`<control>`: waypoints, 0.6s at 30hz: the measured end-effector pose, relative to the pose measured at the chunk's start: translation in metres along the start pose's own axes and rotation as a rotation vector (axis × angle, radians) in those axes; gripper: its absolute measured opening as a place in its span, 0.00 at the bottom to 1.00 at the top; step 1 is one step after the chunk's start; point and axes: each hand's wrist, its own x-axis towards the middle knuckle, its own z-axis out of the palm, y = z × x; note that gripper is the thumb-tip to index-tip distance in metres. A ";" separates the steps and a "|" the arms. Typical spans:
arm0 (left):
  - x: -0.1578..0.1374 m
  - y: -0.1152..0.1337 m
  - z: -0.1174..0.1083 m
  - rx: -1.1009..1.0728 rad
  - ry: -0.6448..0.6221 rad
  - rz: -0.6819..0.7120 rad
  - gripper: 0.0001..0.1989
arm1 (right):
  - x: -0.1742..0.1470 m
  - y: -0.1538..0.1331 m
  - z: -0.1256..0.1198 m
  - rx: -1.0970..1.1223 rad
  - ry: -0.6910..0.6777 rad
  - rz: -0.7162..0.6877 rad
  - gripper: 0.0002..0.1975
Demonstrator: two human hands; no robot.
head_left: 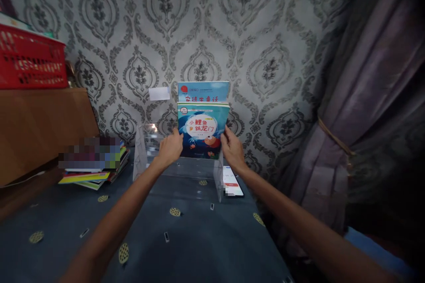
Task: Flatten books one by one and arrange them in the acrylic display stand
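"Where is the teal book (201, 143)?"

"Upright before me at the clear stand (140, 152), with a pale blue book (203, 91) showing above and behind it. I can't tell whether its lower edge rests on the stand."

"And your fingers?"

"Clamped on it from both sides: my left hand (171, 147) at its left edge, my right hand (233, 148) at its right."

"How will it handle?"

"Light, I'd judge, since it looks thin. The cover seems bendable, so squeezing inward could bow it, and if it's as smooth as it looks, it may slip. I'd take it below mid-height on both side edges, pinching cover and pages together."

"Anything close?"

"A phone (231, 181) on the tabletop (189, 247), just beside the stand's right panel."
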 end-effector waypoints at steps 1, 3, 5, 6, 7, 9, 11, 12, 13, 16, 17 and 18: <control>-0.001 -0.001 -0.001 -0.019 0.003 -0.003 0.18 | 0.000 0.000 0.000 -0.003 -0.006 0.007 0.27; -0.001 -0.002 -0.002 -0.068 0.040 -0.004 0.17 | 0.002 -0.002 -0.001 -0.014 -0.001 0.020 0.29; 0.000 -0.003 -0.003 -0.130 0.124 0.019 0.18 | 0.007 -0.005 0.000 -0.026 0.024 0.019 0.31; 0.002 -0.004 -0.003 -0.166 0.174 0.039 0.20 | 0.010 -0.007 0.001 -0.031 0.042 0.015 0.32; 0.004 -0.004 -0.004 -0.201 0.218 0.059 0.21 | 0.013 -0.009 0.002 -0.035 0.061 0.011 0.32; 0.011 -0.006 -0.003 -0.277 0.270 0.089 0.23 | 0.019 -0.012 0.005 -0.041 0.098 0.017 0.31; 0.019 -0.007 -0.002 -0.357 0.264 0.116 0.23 | 0.023 -0.014 0.009 -0.043 0.133 0.035 0.30; 0.021 -0.008 -0.001 -0.395 0.253 0.127 0.22 | 0.024 -0.014 0.011 -0.040 0.147 0.039 0.29; 0.024 -0.008 0.000 -0.428 0.242 0.137 0.22 | 0.024 -0.014 0.013 -0.035 0.158 0.037 0.28; 0.026 -0.009 0.002 -0.482 0.232 0.150 0.23 | 0.023 -0.014 0.017 -0.019 0.180 0.016 0.27; 0.026 -0.009 0.003 -0.488 0.232 0.152 0.23 | 0.022 -0.014 0.018 -0.013 0.185 0.015 0.27; 0.026 -0.009 0.003 -0.492 0.230 0.156 0.24 | 0.022 -0.015 0.019 -0.005 0.189 0.020 0.27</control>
